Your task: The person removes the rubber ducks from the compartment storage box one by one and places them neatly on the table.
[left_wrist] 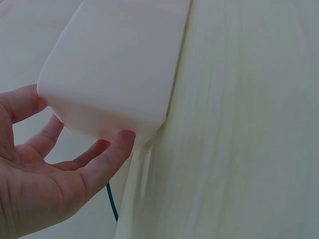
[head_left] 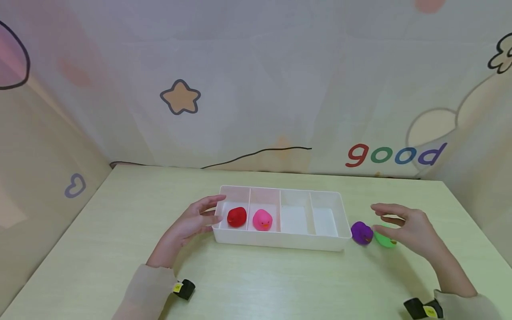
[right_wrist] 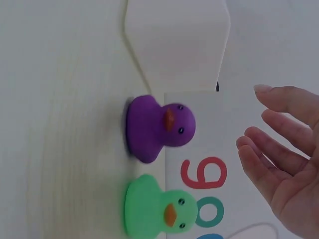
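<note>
A white divided tray [head_left: 280, 241] stands on the table, a red rubber duck [head_left: 237, 217] in its leftmost compartment and a pink rubber duck [head_left: 262, 220] in the one beside it. My left hand [head_left: 198, 218] holds the tray's left end; the left wrist view shows fingers spread around that end [left_wrist: 99, 119]. Just off the tray's right end sit a purple rubber duck [right_wrist: 144, 129] and a green rubber duck [right_wrist: 144, 206], side by side. Above them hovers my right hand [head_left: 412, 226], fingers apart with nothing between them, partly hiding the green duck in the head view.
The pale wooden table [head_left: 256, 284] meets a printed cloth backdrop [head_left: 256, 89] at its far edge. Cloth also hangs along the left and right sides. Each wrist wears a black strap with a small device, such as the left strap [head_left: 186, 290].
</note>
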A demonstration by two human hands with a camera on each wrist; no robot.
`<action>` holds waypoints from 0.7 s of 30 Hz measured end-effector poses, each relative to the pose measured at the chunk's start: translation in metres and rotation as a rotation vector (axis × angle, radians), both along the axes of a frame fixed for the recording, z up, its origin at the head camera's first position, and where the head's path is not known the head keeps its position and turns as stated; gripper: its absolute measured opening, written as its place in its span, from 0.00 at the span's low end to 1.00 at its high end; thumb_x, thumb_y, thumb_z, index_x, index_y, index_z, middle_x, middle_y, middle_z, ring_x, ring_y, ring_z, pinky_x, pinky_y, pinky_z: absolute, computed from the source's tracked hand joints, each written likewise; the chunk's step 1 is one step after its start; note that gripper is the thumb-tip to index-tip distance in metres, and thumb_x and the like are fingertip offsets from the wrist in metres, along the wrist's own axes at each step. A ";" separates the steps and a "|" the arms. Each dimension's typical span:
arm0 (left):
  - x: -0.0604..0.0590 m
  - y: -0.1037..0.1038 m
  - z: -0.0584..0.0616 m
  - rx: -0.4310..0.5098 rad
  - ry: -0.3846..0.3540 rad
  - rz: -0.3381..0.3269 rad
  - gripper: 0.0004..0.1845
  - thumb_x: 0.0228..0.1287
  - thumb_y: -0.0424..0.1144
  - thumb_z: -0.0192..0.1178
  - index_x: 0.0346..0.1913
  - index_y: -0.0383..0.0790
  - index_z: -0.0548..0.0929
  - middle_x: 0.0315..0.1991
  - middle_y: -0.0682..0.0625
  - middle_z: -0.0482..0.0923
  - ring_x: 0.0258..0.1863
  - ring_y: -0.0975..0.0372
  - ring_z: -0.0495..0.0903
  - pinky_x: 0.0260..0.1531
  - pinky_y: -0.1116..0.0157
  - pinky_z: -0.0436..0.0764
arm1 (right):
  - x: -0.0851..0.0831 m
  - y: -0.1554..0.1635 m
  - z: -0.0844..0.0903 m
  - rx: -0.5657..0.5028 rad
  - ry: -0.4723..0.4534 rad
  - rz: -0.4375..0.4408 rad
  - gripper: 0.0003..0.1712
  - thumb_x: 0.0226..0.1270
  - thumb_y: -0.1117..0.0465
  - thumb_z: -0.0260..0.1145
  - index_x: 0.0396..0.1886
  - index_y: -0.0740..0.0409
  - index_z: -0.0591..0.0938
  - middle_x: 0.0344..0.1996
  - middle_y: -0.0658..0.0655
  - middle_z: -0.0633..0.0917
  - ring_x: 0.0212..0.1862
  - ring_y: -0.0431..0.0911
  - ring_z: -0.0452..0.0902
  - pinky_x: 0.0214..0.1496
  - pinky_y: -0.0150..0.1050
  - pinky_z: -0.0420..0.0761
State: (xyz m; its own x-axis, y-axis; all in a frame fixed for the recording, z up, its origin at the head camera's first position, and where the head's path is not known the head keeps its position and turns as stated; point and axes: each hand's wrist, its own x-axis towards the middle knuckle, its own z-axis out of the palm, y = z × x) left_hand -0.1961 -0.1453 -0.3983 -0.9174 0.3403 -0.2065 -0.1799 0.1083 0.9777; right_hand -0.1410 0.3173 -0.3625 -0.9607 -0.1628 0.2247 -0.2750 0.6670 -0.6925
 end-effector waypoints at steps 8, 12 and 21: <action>0.000 -0.001 -0.001 0.011 0.006 -0.014 0.30 0.59 0.27 0.54 0.66 0.40 0.63 0.65 0.37 0.55 0.62 0.42 0.59 0.48 0.54 0.76 | -0.007 -0.037 0.011 -0.041 0.053 0.085 0.25 0.47 0.67 0.72 0.48 0.69 0.79 0.45 0.64 0.80 0.42 0.24 0.74 0.42 0.20 0.74; -0.001 -0.001 0.000 0.020 0.009 -0.018 0.30 0.59 0.27 0.54 0.66 0.39 0.62 0.65 0.37 0.55 0.62 0.42 0.59 0.48 0.55 0.76 | -0.011 -0.052 0.016 -0.082 0.059 0.130 0.24 0.47 0.70 0.71 0.47 0.71 0.78 0.46 0.69 0.79 0.43 0.30 0.77 0.43 0.22 0.75; 0.000 -0.001 -0.001 0.006 0.012 -0.014 0.30 0.59 0.28 0.55 0.65 0.40 0.63 0.64 0.37 0.56 0.62 0.42 0.59 0.48 0.54 0.76 | -0.018 -0.081 0.014 -0.127 0.020 0.191 0.24 0.49 0.69 0.71 0.48 0.71 0.78 0.48 0.66 0.79 0.46 0.52 0.79 0.46 0.38 0.78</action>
